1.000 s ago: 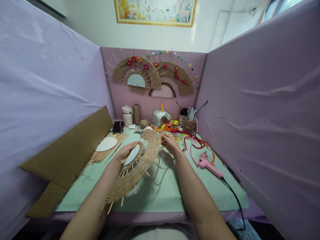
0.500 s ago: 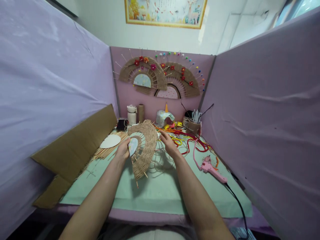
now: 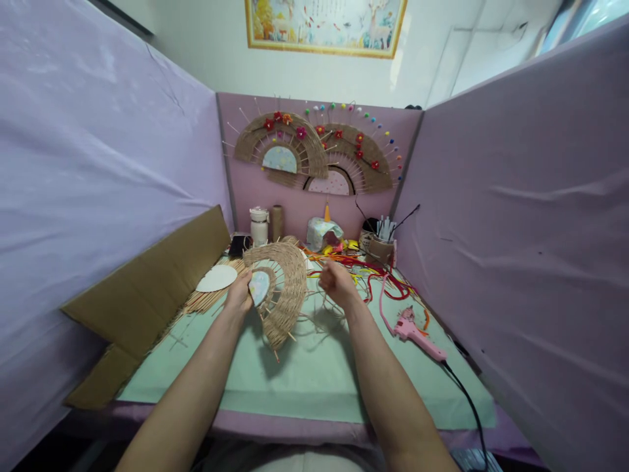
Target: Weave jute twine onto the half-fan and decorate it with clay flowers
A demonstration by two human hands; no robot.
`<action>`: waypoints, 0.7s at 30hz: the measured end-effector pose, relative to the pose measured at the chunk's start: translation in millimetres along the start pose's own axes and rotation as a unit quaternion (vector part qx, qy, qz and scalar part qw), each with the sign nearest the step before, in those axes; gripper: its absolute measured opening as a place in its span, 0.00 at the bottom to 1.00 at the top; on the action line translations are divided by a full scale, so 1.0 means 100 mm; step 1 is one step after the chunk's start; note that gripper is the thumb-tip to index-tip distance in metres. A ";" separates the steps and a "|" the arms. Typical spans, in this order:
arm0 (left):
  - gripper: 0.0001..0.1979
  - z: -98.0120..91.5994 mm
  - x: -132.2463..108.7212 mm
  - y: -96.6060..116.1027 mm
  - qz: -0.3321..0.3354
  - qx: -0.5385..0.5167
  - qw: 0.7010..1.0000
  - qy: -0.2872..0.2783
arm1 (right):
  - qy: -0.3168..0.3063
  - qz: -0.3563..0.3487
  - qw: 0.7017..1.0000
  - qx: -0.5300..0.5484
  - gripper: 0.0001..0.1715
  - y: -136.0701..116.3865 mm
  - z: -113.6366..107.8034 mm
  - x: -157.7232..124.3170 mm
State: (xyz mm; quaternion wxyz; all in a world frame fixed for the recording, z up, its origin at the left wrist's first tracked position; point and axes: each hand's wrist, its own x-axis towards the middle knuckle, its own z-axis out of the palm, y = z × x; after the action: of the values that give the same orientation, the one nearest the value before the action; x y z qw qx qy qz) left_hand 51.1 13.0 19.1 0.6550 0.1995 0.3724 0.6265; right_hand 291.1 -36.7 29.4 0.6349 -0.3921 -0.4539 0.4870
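My left hand (image 3: 239, 293) grips a woven twine fan (image 3: 289, 282) by its pale blue patterned half-round centre (image 3: 259, 287). The fan stands tilted above the table, with thin wooden sticks poking out past its edge. To the right of the fan, my right hand (image 3: 338, 283) is closed in a fist, apart from the weave. Thin twine (image 3: 314, 321) runs from the fan's outer edge toward this fist and hangs in loose loops below; the fingertips themselves are hidden.
A pink glue gun (image 3: 417, 334) with a black cord lies at right. Red and yellow pipe cleaners (image 3: 363, 265) spread behind my right hand. Cardboard (image 3: 147, 295), sticks (image 3: 209, 301) and a white oval (image 3: 216, 278) are at left. Finished fans (image 3: 280, 134) hang on the back panel.
My right hand has drawn slightly away from the fan's edge, and its fingers have curled from loosely extended into a fist. The fan has turned a little and shifted slightly in my left hand.
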 end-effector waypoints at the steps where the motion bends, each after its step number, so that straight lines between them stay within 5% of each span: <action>1: 0.09 0.00 0.00 0.01 -0.002 0.000 1.000 -0.001 | 0.097 -0.025 0.994 -0.041 0.25 -0.04 -0.08 0.03; 3: 0.10 0.00 -0.01 0.03 -0.013 0.005 1.000 -0.007 | 0.279 -0.043 0.944 -0.169 0.23 -0.09 -0.25 0.09; 5: 0.10 0.01 -0.04 0.05 -0.031 0.018 0.999 -0.021 | 0.344 -0.041 0.907 -0.239 0.20 -0.10 -0.38 0.11; 9: 0.09 0.04 -0.12 0.03 -0.068 0.045 0.994 -0.066 | 0.343 -0.023 0.882 -0.321 0.12 0.00 -0.37 0.05; 13: 0.06 0.07 -0.21 -0.03 -0.083 0.061 0.987 -0.123 | 0.309 -0.085 0.843 -0.431 0.18 0.10 -0.21 0.04; 16: 0.06 0.09 -0.30 -0.07 -0.087 0.079 0.978 -0.174 | 0.211 -0.165 0.907 -0.325 0.20 0.10 -0.13 0.09; 18: 0.08 0.11 -0.37 -0.09 -0.099 0.097 0.970 -0.201 | 0.125 -0.162 0.955 -0.215 0.25 0.09 -0.09 0.10; 21: 0.08 0.11 -0.44 -0.11 -0.115 0.114 0.960 -0.230 | 0.014 -0.119 0.986 -0.113 0.30 0.05 -0.04 0.06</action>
State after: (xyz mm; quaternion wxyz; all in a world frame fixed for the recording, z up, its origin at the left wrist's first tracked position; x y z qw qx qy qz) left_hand 69.5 -29.3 29.0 0.7633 0.3673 0.3009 0.4381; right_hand 294.4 -29.7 24.6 0.6461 -0.4119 -0.5403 0.3478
